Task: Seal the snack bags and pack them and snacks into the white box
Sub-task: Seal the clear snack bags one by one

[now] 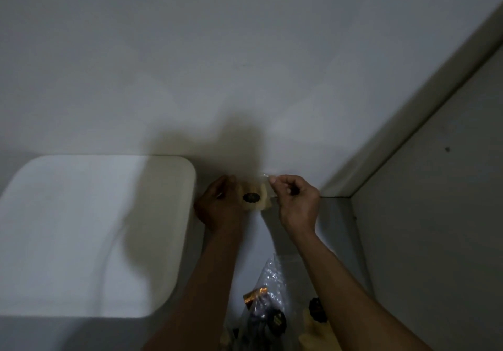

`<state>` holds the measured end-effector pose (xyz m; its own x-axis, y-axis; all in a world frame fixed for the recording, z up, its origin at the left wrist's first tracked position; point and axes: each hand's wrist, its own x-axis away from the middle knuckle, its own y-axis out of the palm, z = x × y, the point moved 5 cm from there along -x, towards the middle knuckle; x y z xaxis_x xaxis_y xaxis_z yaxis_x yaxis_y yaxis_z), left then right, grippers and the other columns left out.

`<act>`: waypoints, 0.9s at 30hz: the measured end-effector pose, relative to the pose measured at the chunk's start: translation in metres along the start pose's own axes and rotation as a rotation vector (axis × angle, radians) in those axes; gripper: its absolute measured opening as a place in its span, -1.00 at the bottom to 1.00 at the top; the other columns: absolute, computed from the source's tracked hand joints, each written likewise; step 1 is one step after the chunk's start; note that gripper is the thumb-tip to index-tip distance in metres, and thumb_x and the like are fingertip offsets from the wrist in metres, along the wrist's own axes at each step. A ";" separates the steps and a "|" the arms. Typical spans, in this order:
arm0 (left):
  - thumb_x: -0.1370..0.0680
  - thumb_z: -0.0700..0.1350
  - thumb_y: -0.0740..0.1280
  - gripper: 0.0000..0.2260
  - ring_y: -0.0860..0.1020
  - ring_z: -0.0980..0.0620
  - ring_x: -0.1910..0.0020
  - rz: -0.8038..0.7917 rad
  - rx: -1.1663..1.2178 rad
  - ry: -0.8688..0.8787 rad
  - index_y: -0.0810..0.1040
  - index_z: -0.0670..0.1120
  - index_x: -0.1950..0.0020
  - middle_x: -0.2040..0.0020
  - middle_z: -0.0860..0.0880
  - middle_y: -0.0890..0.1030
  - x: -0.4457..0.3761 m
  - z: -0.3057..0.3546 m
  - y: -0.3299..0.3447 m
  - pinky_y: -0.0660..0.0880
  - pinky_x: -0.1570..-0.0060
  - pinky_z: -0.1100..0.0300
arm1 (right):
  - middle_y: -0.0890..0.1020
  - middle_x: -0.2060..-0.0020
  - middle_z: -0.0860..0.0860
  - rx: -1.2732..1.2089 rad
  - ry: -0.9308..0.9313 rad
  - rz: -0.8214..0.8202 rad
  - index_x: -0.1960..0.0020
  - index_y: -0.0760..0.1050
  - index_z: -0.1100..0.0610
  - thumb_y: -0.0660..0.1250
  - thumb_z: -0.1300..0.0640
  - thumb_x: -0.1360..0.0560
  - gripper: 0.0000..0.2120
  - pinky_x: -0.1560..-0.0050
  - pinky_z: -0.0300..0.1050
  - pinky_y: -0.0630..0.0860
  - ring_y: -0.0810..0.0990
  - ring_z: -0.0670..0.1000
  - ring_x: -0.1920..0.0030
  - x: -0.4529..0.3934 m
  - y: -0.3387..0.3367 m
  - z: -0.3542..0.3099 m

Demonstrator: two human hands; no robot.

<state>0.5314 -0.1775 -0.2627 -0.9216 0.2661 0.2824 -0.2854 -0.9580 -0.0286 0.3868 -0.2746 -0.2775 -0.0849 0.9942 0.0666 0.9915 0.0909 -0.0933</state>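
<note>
Sealing looks barely begun: the left hand grips a small clear bag of pale snacks, right hand fingers pinching its mouth, while a crinkled clear plastic bag of loose snacks waits unpacked beside the closed white rounded box.

White box left, wall right.

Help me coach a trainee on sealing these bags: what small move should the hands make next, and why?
Probably the right hand should press the clear flap it pinches down onto the snack bag to close it. The left hand already grips the bag's other side, steadying it beside the white box, and the flap looks unsealed, though the dim picture leaves this uncertain.
</note>
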 end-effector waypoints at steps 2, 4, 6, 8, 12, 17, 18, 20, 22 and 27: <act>-0.48 -0.30 0.45 -0.73 0.52 0.37 0.45 0.003 0.018 -0.036 0.60 -0.29 -0.17 0.23 -0.06 0.61 0.001 -0.003 -0.001 0.50 0.25 0.38 | 0.61 0.36 -0.05 -0.016 0.029 0.007 0.15 0.64 0.08 0.56 0.11 -0.40 -0.89 0.13 -0.12 0.58 0.54 -0.11 0.31 0.002 -0.003 0.000; -0.46 -0.20 0.49 -0.65 0.55 0.30 0.36 -0.017 -0.037 -0.057 0.59 -0.23 -0.23 0.23 -0.02 0.61 0.007 -0.004 -0.005 0.50 0.13 0.29 | 0.63 0.34 -0.02 -0.023 0.057 0.010 0.13 0.63 0.07 0.57 0.11 -0.37 -0.85 0.09 -0.04 0.59 0.57 -0.08 0.28 0.007 -0.008 0.003; -0.47 -0.17 0.49 -0.66 0.57 0.13 0.19 -0.055 -0.059 -0.048 0.60 -0.19 -0.22 0.12 -0.07 0.64 0.022 0.000 -0.013 0.45 0.07 0.30 | 0.63 0.33 0.01 -0.019 0.078 0.004 0.11 0.61 0.04 0.58 0.13 -0.37 -0.83 0.09 -0.03 0.60 0.58 -0.06 0.28 0.019 -0.015 0.002; -0.49 -0.18 0.46 -0.82 0.56 0.13 0.15 -0.104 -0.079 -0.008 0.65 -0.10 -0.08 0.11 -0.02 0.65 0.042 0.009 -0.024 0.41 0.16 0.43 | 0.61 0.32 0.01 -0.013 0.093 0.008 0.09 0.60 0.06 0.56 0.17 -0.38 -0.82 0.09 0.00 0.59 0.57 -0.05 0.28 0.037 -0.026 -0.007; -0.50 0.01 0.45 -0.79 0.59 0.30 0.14 -0.279 -0.265 0.090 0.68 -0.05 -0.07 0.11 0.10 0.67 0.088 0.014 -0.070 0.52 0.08 0.34 | 0.62 0.28 0.02 0.061 0.124 -0.024 0.07 0.61 0.02 0.53 0.14 -0.42 -0.86 0.05 0.07 0.63 0.61 0.00 0.22 0.095 -0.050 -0.017; -0.50 0.00 0.45 -0.84 0.62 0.30 0.13 -0.411 -0.437 0.172 0.67 0.00 -0.04 0.13 0.14 0.67 0.127 0.000 -0.167 0.55 0.05 0.35 | 0.67 0.25 -0.09 0.255 0.107 -0.136 0.09 0.62 -0.01 0.46 0.21 -0.47 -0.88 0.07 -0.14 0.63 0.65 -0.09 0.17 0.195 -0.068 -0.020; -0.49 -0.02 0.46 -0.87 0.62 0.29 0.15 -0.382 -0.464 0.166 0.68 0.00 -0.01 0.15 0.15 0.67 0.130 -0.004 -0.189 0.55 0.06 0.32 | 0.67 0.23 -0.13 0.286 0.111 -0.169 0.11 0.62 0.01 0.43 0.26 -0.48 -0.85 0.09 -0.24 0.61 0.64 -0.16 0.18 0.215 -0.067 -0.019; -0.49 -0.03 0.46 -0.87 0.63 0.20 0.14 -0.307 -0.539 0.121 0.68 -0.03 0.01 0.17 0.11 0.66 0.132 -0.017 -0.231 0.54 0.05 0.23 | 0.68 0.20 -0.11 0.350 0.130 -0.229 0.12 0.63 0.05 0.39 0.29 -0.48 -0.85 0.16 -0.41 0.51 0.62 -0.19 0.20 0.250 -0.062 -0.011; -0.49 -0.03 0.45 -0.83 0.64 0.04 0.05 -0.265 -0.621 0.072 0.67 -0.06 -0.03 0.12 0.04 0.66 0.131 -0.031 -0.265 0.51 -0.03 0.15 | 0.64 0.24 -0.09 0.448 0.114 -0.285 0.12 0.61 0.06 0.40 0.29 -0.48 -0.86 0.25 -0.50 0.39 0.57 -0.18 0.25 0.279 -0.054 -0.004; -0.54 -0.10 0.37 -0.76 0.57 -0.05 0.07 -0.341 -0.828 -0.042 0.61 -0.22 -0.12 0.10 -0.05 0.60 0.134 -0.057 -0.300 0.45 0.03 0.14 | 0.61 0.16 -0.01 0.629 0.017 -0.381 0.00 0.59 0.17 0.34 0.36 -0.49 -0.84 0.19 -0.30 0.42 0.56 -0.05 0.15 0.310 -0.024 0.000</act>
<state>0.4787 0.1515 -0.2710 -0.7460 0.5027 0.4367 -0.6556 -0.4392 -0.6143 0.3370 0.0313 -0.2549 -0.4056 0.8864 0.2229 0.6487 0.4510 -0.6130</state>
